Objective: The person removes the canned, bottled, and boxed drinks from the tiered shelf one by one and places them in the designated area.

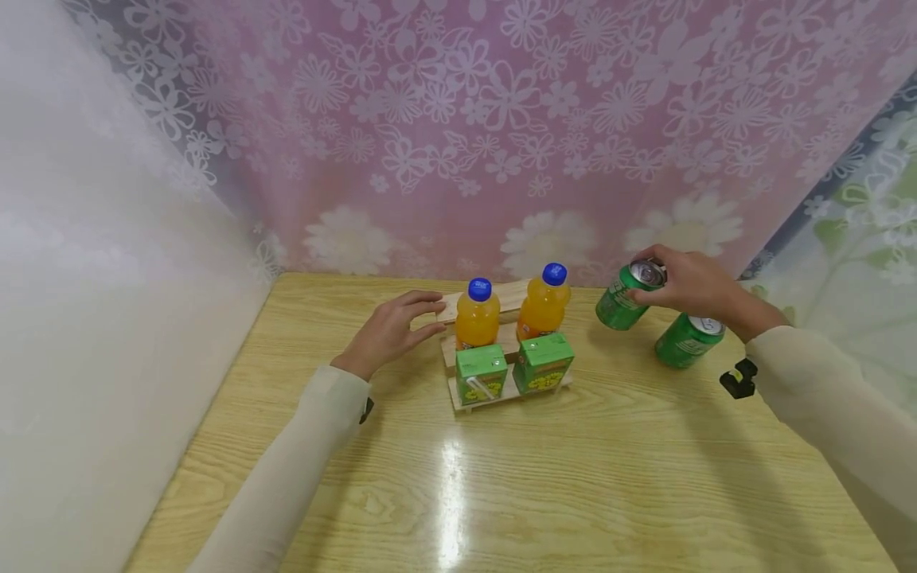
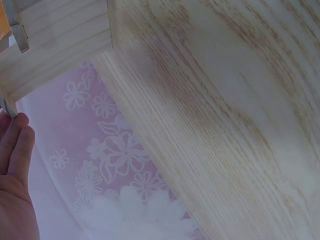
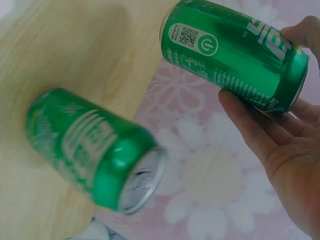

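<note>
A small stepped wooden rack [image 1: 512,296] stands near the table's back, with two orange-juice bottles [image 1: 478,320] [image 1: 544,306] behind two green drink cartons [image 1: 481,374] [image 1: 544,364]. My left hand [image 1: 390,330] has its fingertips at the rack's upper left end; in the left wrist view the fingers of that hand [image 2: 17,155] touch the rack's wooden edge [image 2: 60,40]. My right hand [image 1: 691,288] grips a green can [image 1: 622,301] near its top between thumb and fingers. In the right wrist view the gripped can [image 3: 232,55] is beside a second green can [image 3: 90,145].
The second can [image 1: 684,342] stands on the wooden table [image 1: 573,485], just in front of my right hand. A pink flowered curtain [image 1: 458,143] hangs along the table's back edge, and a white surface [image 1: 107,278] borders the left side.
</note>
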The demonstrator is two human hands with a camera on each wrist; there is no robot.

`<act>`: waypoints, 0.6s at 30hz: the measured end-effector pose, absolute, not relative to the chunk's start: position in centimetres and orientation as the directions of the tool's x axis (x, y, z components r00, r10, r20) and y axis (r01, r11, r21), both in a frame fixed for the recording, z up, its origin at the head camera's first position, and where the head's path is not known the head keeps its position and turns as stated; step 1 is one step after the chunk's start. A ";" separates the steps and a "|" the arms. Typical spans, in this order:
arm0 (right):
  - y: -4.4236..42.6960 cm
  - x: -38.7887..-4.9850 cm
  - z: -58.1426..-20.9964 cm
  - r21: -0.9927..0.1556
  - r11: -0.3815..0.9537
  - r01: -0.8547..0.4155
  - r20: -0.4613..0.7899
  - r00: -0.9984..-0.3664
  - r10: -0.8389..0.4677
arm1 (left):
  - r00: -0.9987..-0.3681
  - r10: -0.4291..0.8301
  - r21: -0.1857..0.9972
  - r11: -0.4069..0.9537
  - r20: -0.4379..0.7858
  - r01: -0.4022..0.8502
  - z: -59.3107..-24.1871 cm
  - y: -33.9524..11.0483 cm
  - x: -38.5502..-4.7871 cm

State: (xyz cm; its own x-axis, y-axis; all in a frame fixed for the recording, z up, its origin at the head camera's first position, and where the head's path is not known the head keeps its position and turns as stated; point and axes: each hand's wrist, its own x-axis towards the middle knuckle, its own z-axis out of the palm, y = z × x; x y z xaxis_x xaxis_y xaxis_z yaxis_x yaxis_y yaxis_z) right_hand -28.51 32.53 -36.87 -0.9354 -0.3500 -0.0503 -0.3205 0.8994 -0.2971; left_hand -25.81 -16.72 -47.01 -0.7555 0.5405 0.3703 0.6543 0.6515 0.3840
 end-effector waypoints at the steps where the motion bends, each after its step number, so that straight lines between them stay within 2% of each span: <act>1: 32.7 -28.4 -37.2 -0.298 0.898 -0.323 -0.054 -0.934 -0.354 | -0.755 0.540 0.382 0.652 0.372 0.655 -47.0 -16.7 -25.8; 11: 33.9 -27.3 -40.2 -0.322 0.878 -0.354 -0.058 -0.918 -0.392 | -0.759 0.540 0.385 0.654 0.365 0.651 -47.1 -16.7 -25.8; 18: 34.4 -27.0 -41.6 -0.369 0.869 -0.329 -0.081 -0.920 -0.383 | -0.765 0.533 0.385 0.662 0.363 0.643 -47.0 -16.7 -25.7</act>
State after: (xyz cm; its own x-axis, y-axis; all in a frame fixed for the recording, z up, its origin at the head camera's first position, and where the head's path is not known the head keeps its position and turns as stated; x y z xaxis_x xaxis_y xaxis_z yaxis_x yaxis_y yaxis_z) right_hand -26.96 34.36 -41.60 -0.9202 -0.3830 -0.0806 -0.3294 0.8691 -0.3691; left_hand -25.68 -16.68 -47.00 -0.7647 0.5325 0.3628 0.6434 0.6619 0.3846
